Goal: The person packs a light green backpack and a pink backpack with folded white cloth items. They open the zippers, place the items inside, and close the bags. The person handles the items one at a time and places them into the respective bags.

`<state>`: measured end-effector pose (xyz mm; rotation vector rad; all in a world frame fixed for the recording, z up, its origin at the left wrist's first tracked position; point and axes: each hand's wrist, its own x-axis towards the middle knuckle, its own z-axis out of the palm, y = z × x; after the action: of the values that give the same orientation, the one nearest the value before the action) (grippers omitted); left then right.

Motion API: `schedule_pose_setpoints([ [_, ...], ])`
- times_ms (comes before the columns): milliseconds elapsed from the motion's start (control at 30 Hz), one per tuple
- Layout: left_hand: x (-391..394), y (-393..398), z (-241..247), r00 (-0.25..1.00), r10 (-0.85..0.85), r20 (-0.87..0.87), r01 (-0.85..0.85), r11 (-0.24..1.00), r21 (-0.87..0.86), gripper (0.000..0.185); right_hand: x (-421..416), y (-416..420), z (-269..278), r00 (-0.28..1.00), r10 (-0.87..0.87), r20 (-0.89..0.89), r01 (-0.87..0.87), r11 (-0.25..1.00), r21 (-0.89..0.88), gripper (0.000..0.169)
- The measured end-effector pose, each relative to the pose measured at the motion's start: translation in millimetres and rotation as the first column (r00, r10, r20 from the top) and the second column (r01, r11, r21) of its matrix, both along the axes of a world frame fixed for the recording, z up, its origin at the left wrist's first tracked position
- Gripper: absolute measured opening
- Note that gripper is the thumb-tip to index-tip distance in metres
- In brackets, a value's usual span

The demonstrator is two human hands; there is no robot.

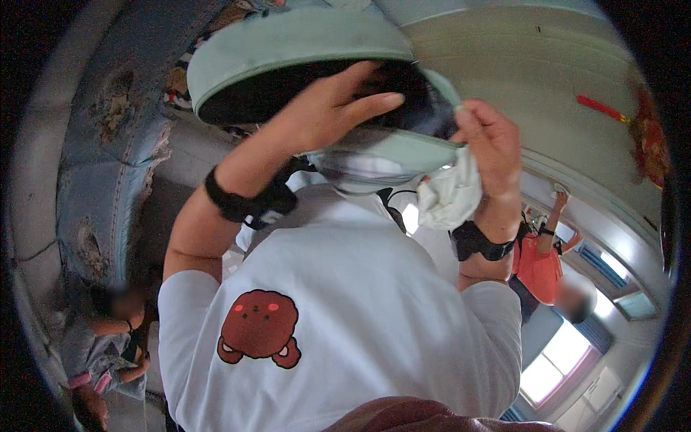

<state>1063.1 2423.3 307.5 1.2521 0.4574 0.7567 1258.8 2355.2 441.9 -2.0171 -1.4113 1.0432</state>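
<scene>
A pale green soft-sided bag [302, 35] is raised before my chest, its dark-lined mouth gaping. My left hand [337, 105] reaches into that mouth, thumb and fingers apart; I see nothing held in it, though some fingertips blur into the dark. My right hand [488, 143] pinches the bag's rim at its right end. A crumpled white cloth [451, 194] hangs beneath that hand; whether its lower fingers hold the cloth is hidden. Along the bag's near side is a see-through panel [372, 170]. Black bands circle both my wrists.
On the left runs a worn blue-grey padded surface [92, 173] with torn patches. A person in grey [102, 340] is at the lower left. Another person in an orange top [537, 264] lifts a pale cloth [561, 189] to the wall at right. A red ornament [602, 108] hangs beyond.
</scene>
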Motion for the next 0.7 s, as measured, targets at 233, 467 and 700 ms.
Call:
schedule_pose_setpoints([
  [233,13.3,16.0,-13.1,0.999,0.044,-0.032,-0.053,0.920,-0.389,0.035,-47.5,8.6,-50.1,0.878,0.471,-0.090,-0.479,0.863,-0.159,0.028],
  [467,-30.4,10.5,-25.4,0.980,0.186,-0.063,-0.196,0.946,-0.257,0.032,-8.6,47.7,-73.2,0.967,0.182,-0.181,-0.167,0.981,0.096,0.047],
  [700,-58.6,16.0,-16.5,0.971,0.062,-0.233,-0.036,0.993,0.112,0.026,-19.9,84.0,-134.8,0.769,0.573,0.283,-0.639,0.694,0.331,0.040],
])
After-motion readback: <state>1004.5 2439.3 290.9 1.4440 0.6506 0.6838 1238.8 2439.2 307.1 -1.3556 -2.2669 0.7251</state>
